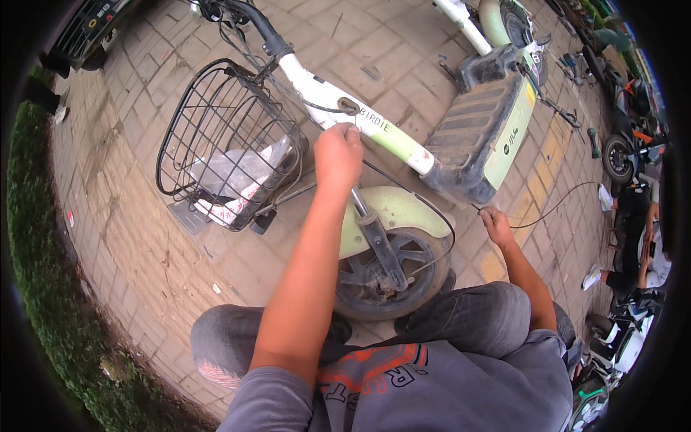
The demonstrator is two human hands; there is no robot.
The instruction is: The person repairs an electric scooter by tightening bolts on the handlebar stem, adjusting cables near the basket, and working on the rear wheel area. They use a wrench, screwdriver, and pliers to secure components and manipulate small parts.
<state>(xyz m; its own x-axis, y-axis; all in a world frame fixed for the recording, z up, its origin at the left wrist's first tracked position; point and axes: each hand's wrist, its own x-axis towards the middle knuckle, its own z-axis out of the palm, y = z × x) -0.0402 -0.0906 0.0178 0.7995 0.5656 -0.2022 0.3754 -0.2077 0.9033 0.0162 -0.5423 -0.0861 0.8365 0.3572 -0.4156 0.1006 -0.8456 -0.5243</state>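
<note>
A white and pale-green electric scooter (399,143) stands in front of me, its front wheel (389,277) between my legs. My left hand (338,157) is closed in a fist against the white frame, just above the front fork (378,245); what its fingers hold is hidden. My right hand (497,225) is low beside the footboard (471,133), pinching a thin black cable (551,218) that curves away to the right. Another black cable stretch (410,189) passes from near my left hand over the green front fender (403,205) and bends down beside the wheel.
A black wire basket (230,144) with a clear plastic bag (241,173) hangs at the scooter's front left. Tools (572,68) lie on the paving at the upper right. A seated person (651,252) and parked scooters line the right. A hedge (36,237) edges the left.
</note>
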